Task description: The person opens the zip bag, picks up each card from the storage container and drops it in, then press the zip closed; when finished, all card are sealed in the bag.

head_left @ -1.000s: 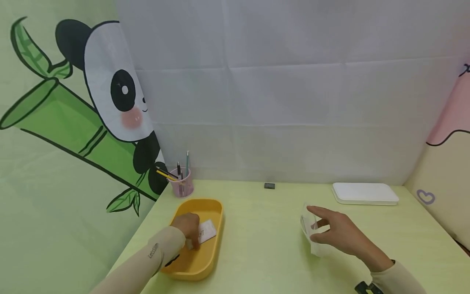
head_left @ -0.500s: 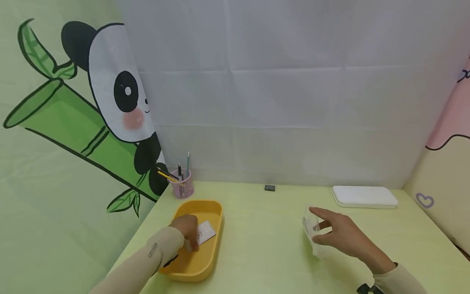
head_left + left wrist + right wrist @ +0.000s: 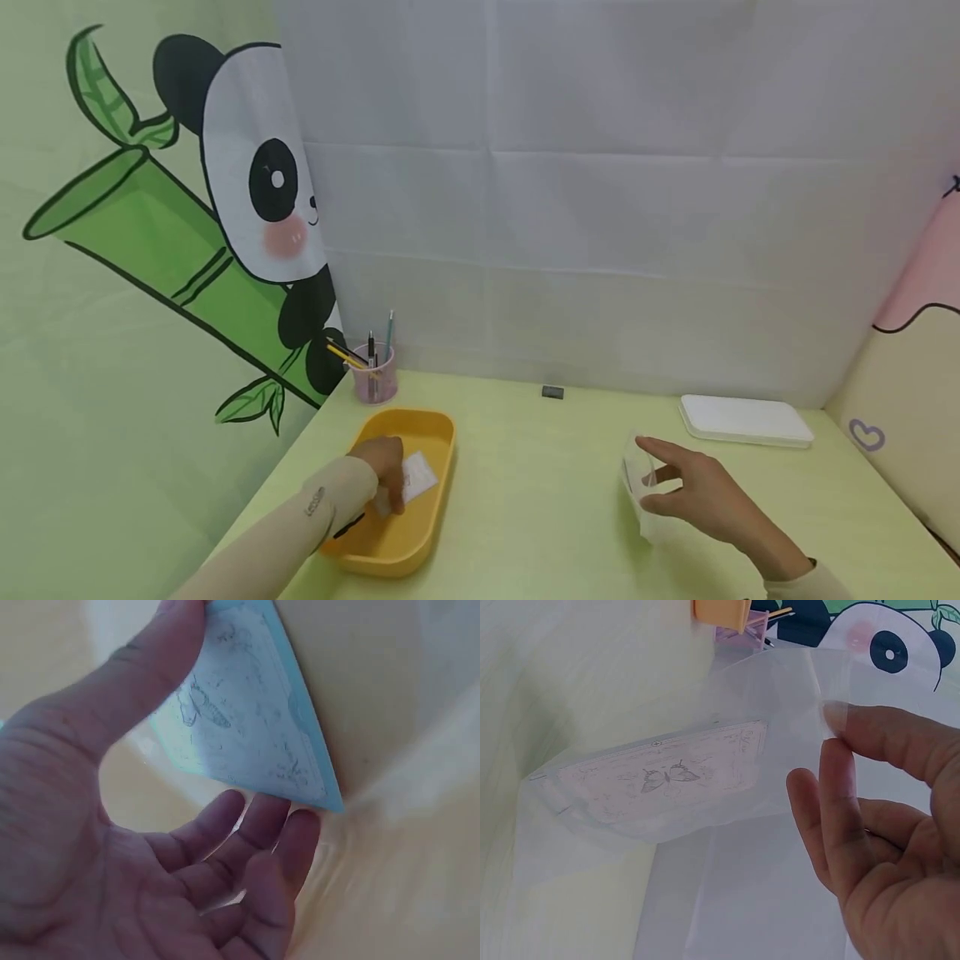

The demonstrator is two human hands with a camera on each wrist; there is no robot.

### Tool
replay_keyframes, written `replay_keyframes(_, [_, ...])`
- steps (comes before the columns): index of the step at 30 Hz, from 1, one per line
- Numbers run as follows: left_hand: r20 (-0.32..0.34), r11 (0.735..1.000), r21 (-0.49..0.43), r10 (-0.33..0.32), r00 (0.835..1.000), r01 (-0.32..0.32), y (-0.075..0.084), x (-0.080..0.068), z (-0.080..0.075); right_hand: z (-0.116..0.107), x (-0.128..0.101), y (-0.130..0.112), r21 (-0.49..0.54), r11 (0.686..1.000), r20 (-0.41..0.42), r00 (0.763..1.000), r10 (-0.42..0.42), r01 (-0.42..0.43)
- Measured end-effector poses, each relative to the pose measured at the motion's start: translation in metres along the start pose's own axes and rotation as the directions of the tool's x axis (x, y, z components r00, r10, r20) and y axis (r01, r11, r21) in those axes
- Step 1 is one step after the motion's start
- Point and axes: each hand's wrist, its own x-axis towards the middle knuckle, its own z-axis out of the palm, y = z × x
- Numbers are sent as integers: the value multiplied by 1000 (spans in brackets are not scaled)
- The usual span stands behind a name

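Note:
Inside the yellow tray (image 3: 438, 500), my left hand (image 3: 381, 468) reaches down and holds a card (image 3: 417, 477) by its edges. The left wrist view shows this card (image 3: 240, 697) with a light blue border and a faint drawing; the thumb (image 3: 142, 675) lies at its upper edge and the fingertips touch its lower edge. My right hand (image 3: 705, 492) pinches the edge of a clear plastic bag (image 3: 636, 492) between thumb and forefinger. A card with a butterfly drawing (image 3: 671, 776) shows through the bag (image 3: 795, 682).
Behind the tray stands a pink pen cup (image 3: 375, 383) with pens and pencils. A small dark block (image 3: 552, 392) lies at the table's back edge. A white flat case (image 3: 746, 419) lies at the back right. Cloth walls surround the table.
The head view has shifted slightly. My left hand stays in the tray at the card, and my right hand keeps its pinch on the bag with little visible movement.

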Motion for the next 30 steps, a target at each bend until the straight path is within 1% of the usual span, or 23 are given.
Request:
replay_keyframes(3, [-4,1000,19,10,1000,-10,3,-5,-1,0,0,0,-1,1000,2,1000,-4,4])
replay_keyframes(8, [-18,995,93,38,999,-36,7,-9,6,2,-2,3,0,1000,9,1000,11,-11])
replay_keyframes(12, [-13,992,124,26,1000,-24,11,-12,9,3,-2,5,-2,1000,13,1000,-16,16])
replay_keyframes(14, [-3,992,125,22,1000,-22,12,-12,9,3,-2,5,-3,999,14,999,-32,32])
replay_keyframes(18, [1,992,123,26,1000,-26,12,-13,8,2,-1,3,-1,1000,10,1000,-17,17])
replay_keyframes(22, [-16,992,119,50,999,-47,10,-16,8,1,0,0,0,1000,9,1000,-5,5])
replay_keyframes(25, [-30,991,120,69,997,-65,9,-20,8,0,1,0,-6,1000,12,1000,-17,17])
replay_keyframes(30, [-40,991,117,68,997,-63,9,-21,10,1,2,-2,-7,1000,14,1000,-1,1])
